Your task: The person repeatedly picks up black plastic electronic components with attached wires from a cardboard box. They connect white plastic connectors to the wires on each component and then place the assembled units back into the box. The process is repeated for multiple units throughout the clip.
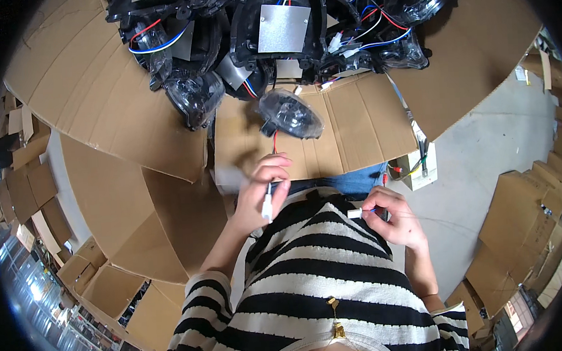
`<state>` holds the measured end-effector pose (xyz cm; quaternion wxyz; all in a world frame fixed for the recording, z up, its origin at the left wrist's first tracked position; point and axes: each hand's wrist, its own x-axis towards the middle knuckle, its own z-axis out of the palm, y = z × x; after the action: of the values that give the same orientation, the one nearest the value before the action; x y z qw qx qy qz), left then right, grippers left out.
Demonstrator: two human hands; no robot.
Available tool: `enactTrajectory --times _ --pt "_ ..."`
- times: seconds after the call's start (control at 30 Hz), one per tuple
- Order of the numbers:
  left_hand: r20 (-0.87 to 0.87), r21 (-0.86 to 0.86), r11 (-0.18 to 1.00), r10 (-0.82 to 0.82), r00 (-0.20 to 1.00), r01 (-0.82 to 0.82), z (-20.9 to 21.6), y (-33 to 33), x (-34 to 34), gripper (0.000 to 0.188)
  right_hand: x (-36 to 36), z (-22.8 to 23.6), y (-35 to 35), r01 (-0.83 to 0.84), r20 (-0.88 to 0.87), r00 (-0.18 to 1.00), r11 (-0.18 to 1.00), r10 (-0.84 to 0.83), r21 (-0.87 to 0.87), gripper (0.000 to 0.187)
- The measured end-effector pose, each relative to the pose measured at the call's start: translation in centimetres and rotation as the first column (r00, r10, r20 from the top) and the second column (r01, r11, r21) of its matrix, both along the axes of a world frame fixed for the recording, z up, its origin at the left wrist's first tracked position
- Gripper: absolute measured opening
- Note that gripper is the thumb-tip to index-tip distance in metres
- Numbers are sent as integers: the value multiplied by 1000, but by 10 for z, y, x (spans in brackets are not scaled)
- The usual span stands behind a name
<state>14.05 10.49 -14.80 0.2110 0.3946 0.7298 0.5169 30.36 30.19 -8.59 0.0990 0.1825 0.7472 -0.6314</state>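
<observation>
My left hand (256,196) is closed around a slim white wire connector (268,205), which points down past the fingers. A clear-lensed black lamp (292,115) lies on the cardboard just beyond it, and a red wire (275,142) runs from the lamp toward that hand. Between thumb and fingertips my right hand (394,217) pinches a white plug connector (355,213) with a bit of blue wire behind it. The two connectors are apart, both in front of my striped shirt. Where the thin wires run under the left fingers is hidden.
Several black lamp housings (229,29) with metal plates and coloured wires crowd the far side of the cardboard surface (367,123). A white box (423,168) with leads stands low at the right. Open cartons (118,289) sit at the left; flattened cardboard (518,214) lies at the right.
</observation>
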Motion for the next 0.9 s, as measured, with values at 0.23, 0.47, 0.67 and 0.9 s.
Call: enactTrajectory --times 0.23,0.47,0.67,0.9 --pt "356 -224 953 -116 927 205 15 28 6 41 8 5 -2 42 -5 999 996 -42 83 4" --pt "413 -188 906 -277 868 379 18 33 11 44 15 17 6 184 -82 981 977 -176 104 4" --pt "313 -136 928 -293 904 348 11 32 19 32 -10 0 -13 166 -60 984 986 -167 -15 5" --pt "-39 -30 994 -108 993 107 -3 36 30 44 -15 -10 -32 287 73 957 951 -280 -117 7"
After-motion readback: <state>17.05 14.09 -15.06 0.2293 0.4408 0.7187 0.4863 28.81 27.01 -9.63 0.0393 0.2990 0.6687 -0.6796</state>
